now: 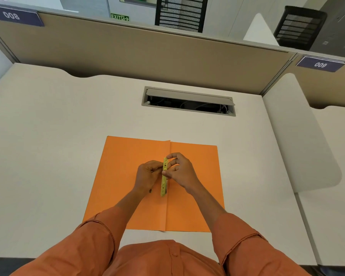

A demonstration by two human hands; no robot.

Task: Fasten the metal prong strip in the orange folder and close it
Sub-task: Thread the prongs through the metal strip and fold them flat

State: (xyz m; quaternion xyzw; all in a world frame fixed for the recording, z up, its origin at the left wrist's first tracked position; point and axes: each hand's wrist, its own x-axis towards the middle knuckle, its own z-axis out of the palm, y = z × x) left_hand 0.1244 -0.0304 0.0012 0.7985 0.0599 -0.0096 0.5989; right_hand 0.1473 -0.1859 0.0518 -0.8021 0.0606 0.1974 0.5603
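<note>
An orange folder (124, 176) lies open and flat on the white desk, its spine crease running away from me down the middle. Along that crease stands a brass-coloured metal prong strip (163, 185), lengthwise and a little raised at its far end. My left hand (147, 175) pinches the strip's upper part from the left. My right hand (180, 170) holds it from the right, thumb on the middle and forefinger at the top end. The lower end of the strip is free near the crease.
A cable hatch (188, 101) with its lid tilted up is set in the desk (48, 136) beyond the folder. A beige partition (139, 56) closes the far side. A white divider panel (299, 132) stands at the right.
</note>
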